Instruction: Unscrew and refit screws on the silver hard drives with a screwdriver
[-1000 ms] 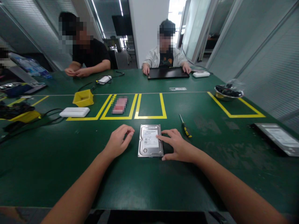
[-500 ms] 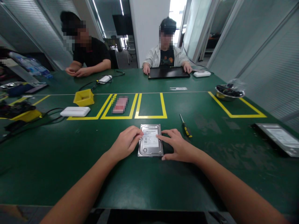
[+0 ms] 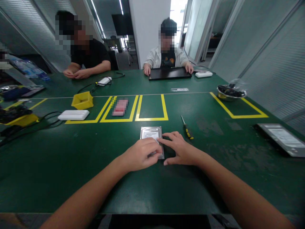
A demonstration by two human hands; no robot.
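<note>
A silver hard drive (image 3: 151, 130) with a white label lies flat on the green table in front of me. My left hand (image 3: 141, 154) reaches across its lower half and hides much of the label. Its thumb and fingers are pinched together over the drive's right side; anything between them is too small or hidden to make out. My right hand (image 3: 179, 147) rests at the drive's right edge with its fingers spread, the index fingertip on the drive and the thumb below. A yellow-and-black screwdriver (image 3: 188, 131) lies just beyond my right hand.
A second hard drive (image 3: 284, 138) lies at the right. Farther back are a metal bowl (image 3: 231, 96) of dark parts, a yellow bin (image 3: 82, 101) and a white power strip (image 3: 73, 115). Two people sit across the table, one holding a flat black panel (image 3: 170, 73).
My left hand has moved right and nearer me, from the drive's left edge across to its right side, still pinched. My right hand has kept its place at the drive.
</note>
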